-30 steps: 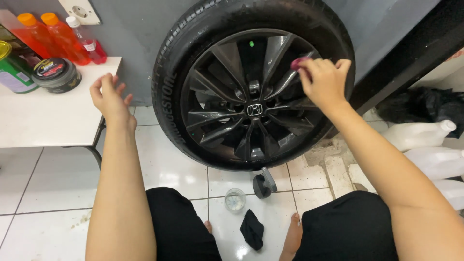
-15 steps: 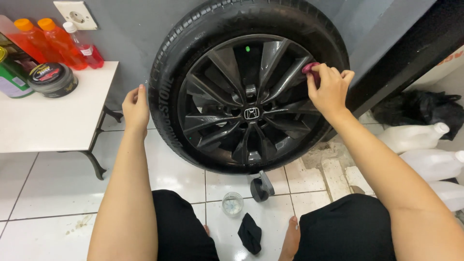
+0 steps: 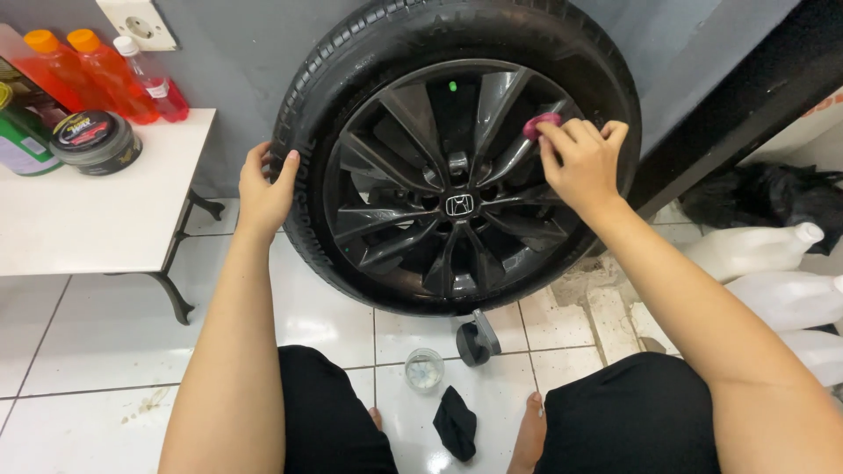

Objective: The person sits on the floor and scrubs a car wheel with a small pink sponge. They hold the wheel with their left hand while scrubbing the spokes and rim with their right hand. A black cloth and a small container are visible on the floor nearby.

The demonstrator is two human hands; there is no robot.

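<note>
White floor tiles (image 3: 79,369) beneath a black wheel (image 3: 457,158), beside a white table (image 3: 97,219).

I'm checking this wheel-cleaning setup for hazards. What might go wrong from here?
The wheel stands upright against the wall, steadied only by the left hand on the tyre; it may roll or tip. The small open jar on the floor by the knees could get knocked over. The right hand could drop its small pink pad between spokes.

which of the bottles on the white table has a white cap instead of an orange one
The small red bottle at the right end of the row, nearest the tyre. The two taller orange bottles to its left both have orange caps.
</note>
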